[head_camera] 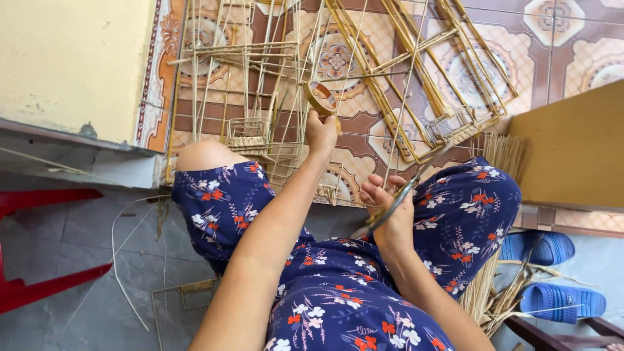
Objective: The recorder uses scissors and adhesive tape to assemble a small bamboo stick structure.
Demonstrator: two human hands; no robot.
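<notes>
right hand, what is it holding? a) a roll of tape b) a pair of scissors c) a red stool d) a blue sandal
b: the right hand grips a pair of scissors with blades pointing up toward the reed frames, while the roll of tape is in the left hand.
</notes>
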